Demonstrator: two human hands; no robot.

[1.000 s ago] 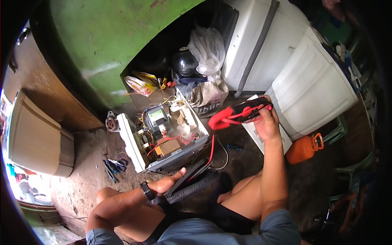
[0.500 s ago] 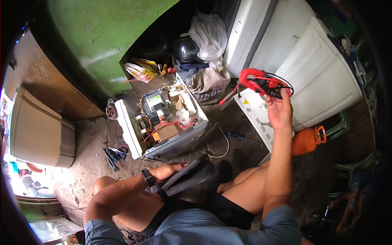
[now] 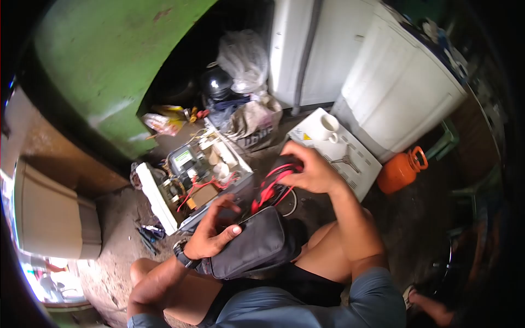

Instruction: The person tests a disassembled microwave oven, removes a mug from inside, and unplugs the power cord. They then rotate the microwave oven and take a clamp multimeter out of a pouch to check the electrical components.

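A black zippered pouch (image 3: 254,240) lies across my lap. My left hand (image 3: 214,229) is at its left edge, fingers spread and thumb stretched over the fabric. In my right hand (image 3: 314,169) is a clamp meter (image 3: 286,162) with its red and black leads (image 3: 268,191) bunched up, just above the far end of the pouch. The fingers and cables hide much of the meter. Beyond my hands stands an opened microwave oven (image 3: 210,210), its transformer (image 3: 183,157) and red wires exposed.
A white perforated panel (image 3: 355,180) bears a white mug (image 3: 326,128) and a three-armed support (image 3: 345,160). An orange gas cylinder (image 3: 399,172) stands at right. Hand tools (image 3: 147,238) lie left of the microwave. Another person's leg (image 3: 432,309) shows at lower right.
My right hand has brought the clamp meter down and left toward the pouch. The pouch has turned to show its broad face, and my left hand's fingers have spread from their grip.
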